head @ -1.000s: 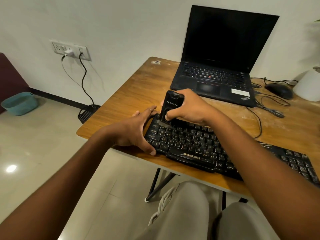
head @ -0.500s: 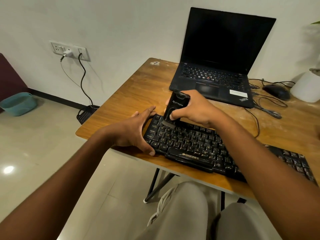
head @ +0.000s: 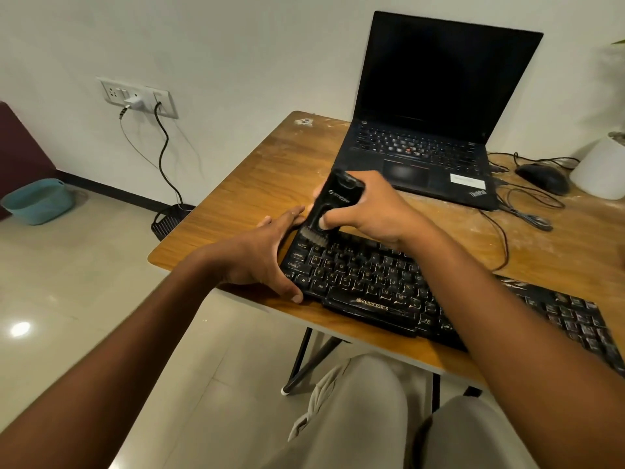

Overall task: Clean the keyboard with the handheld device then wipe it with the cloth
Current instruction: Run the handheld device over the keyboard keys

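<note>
Now brushing keyboard (head: 389,282) at frame centre: right hand (head: 372,211) grasping device (head: 333,204), bristles down; left hand (head: 260,255) flat, fingers straight, bracing its end against sliding.

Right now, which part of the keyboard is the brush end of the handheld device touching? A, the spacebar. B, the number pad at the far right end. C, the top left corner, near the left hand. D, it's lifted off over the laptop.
C: the right hand holds the handheld device with its bristles on the top left keys of the keyboard, beside the left hand bracing that end.
</note>
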{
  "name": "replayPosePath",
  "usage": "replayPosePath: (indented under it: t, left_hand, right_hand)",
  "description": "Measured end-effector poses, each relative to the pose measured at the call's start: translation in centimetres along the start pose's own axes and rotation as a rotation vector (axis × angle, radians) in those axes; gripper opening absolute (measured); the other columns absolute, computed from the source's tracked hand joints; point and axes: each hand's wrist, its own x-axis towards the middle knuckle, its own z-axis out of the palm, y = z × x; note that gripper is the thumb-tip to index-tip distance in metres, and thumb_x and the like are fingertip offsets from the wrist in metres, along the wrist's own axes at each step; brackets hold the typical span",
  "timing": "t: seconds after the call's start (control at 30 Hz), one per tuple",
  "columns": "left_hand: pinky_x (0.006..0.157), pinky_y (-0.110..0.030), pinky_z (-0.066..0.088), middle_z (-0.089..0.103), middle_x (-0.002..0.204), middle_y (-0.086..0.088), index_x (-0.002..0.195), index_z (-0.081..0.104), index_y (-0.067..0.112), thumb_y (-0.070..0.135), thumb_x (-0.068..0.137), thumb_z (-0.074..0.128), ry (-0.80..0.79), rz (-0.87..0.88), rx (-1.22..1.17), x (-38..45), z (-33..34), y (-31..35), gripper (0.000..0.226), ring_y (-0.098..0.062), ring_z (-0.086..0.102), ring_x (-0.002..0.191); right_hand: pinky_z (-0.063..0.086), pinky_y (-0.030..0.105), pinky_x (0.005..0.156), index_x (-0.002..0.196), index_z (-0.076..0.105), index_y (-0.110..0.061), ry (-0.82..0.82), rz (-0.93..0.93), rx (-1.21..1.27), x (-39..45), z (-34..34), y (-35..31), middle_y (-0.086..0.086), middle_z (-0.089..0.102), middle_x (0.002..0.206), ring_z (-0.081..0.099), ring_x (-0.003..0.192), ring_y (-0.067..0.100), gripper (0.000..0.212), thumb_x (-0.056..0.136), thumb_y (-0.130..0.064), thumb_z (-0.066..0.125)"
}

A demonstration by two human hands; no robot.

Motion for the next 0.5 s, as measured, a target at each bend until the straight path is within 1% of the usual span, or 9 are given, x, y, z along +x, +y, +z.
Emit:
replayPosePath:
  t: [0.1,0.17,0.2,0.27,0.33,0.37,0.4,0.47,0.5]
  left_hand:
    - [0.116,-0.056,0.037,0.032,0.156,0.002,0.15,0.007,0.062,0.06,0.03,0.099,-0.005,0.02,-0.016,0.1,0.1,-0.1,0.152,-0.031,0.024,0.15]
    - [0.12,-0.057,0.03,0.025,0.163,-0.001,0.151,0.002,0.064,0.06,0.031,0.1,0.0,0.009,-0.005,0.1,0.1,-0.3,0.155,-0.032,0.016,0.154]
    - [0.122,-0.057,0.025,0.019,0.166,-0.003,0.151,-0.002,0.063,0.059,0.032,0.1,-0.001,-0.004,0.008,0.2,0.1,-0.3,0.157,-0.031,0.009,0.155]
    - [0.124,-0.056,0.019,0.011,0.169,-0.004,0.153,-0.006,0.061,0.056,0.035,0.1,-0.012,-0.016,0.017,0.1,0.0,-0.2,0.159,-0.031,0.004,0.156]
    - [0.125,-0.057,0.016,0.011,0.169,-0.002,0.154,-0.007,0.058,0.051,0.04,0.101,-0.018,-0.01,0.016,0.0,-0.1,-0.1,0.158,-0.031,0.001,0.156]
    - [0.125,-0.056,0.015,0.011,0.169,-0.001,0.155,-0.007,0.057,0.05,0.042,0.101,-0.019,-0.01,0.017,0.0,-0.1,0.0,0.156,-0.03,-0.002,0.156]
    - [0.125,-0.057,0.015,0.013,0.168,0.0,0.154,-0.006,0.058,0.05,0.042,0.101,-0.02,-0.008,0.015,0.1,0.0,-0.1,0.156,-0.029,-0.002,0.156]
    - [0.122,-0.058,0.024,0.022,0.164,0.003,0.153,-0.001,0.06,0.058,0.035,0.1,-0.017,0.004,-0.004,0.2,0.0,-0.3,0.156,-0.032,0.008,0.155]
    - [0.12,-0.058,0.03,0.025,0.162,0.006,0.153,0.003,0.06,0.062,0.031,0.098,-0.017,0.005,-0.015,0.3,0.1,-0.3,0.155,-0.032,0.014,0.154]
  right_hand:
    - [0.063,0.032,0.07,0.1,0.074,-0.02,-0.075,-0.019,-0.046,-0.1,1.9,-0.6,0.003,0.077,0.09,0.075,0.081,0.018,0.035,0.07,-0.005,0.083]
    - [0.058,0.024,0.06,0.094,0.072,-0.022,-0.147,0.001,-0.148,-0.4,1.0,-1.0,0.0,0.074,0.082,0.072,0.071,0.011,0.03,0.071,-0.006,0.084]
    - [0.057,0.024,0.057,0.091,0.07,-0.021,-0.186,0.024,-0.206,-0.5,0.1,-1.2,0.0,0.073,0.08,0.07,0.069,0.01,0.029,0.071,-0.007,0.085]
    - [0.06,0.039,0.065,0.091,0.07,-0.016,-0.238,0.061,-0.304,-0.7,-1.4,-1.4,0.006,0.073,0.082,0.071,0.074,0.022,0.028,0.069,-0.01,0.087]
    - [0.059,0.052,0.07,0.094,0.071,-0.01,-0.223,0.06,-0.32,-0.6,-1.9,-1.4,0.015,0.073,0.087,0.071,0.082,0.036,0.033,0.066,-0.012,0.088]
    - [0.059,0.052,0.069,0.095,0.072,-0.009,-0.201,0.046,-0.287,-0.5,-1.7,-1.5,0.016,0.074,0.089,0.071,0.083,0.036,0.034,0.065,-0.012,0.088]
    - [0.059,0.048,0.067,0.096,0.073,-0.012,-0.175,0.025,-0.238,-0.4,-1.2,-1.5,0.014,0.075,0.09,0.072,0.083,0.033,0.034,0.066,-0.011,0.087]
    - [0.061,0.034,0.065,0.097,0.074,-0.018,-0.124,-0.023,-0.138,-0.3,0.2,-1.7,0.006,0.076,0.09,0.074,0.082,0.023,0.033,0.068,-0.008,0.085]
    - [0.062,0.032,0.069,0.097,0.074,-0.019,-0.105,-0.042,-0.097,-0.3,0.9,-1.7,0.005,0.076,0.09,0.074,0.083,0.021,0.033,0.069,-0.006,0.084]
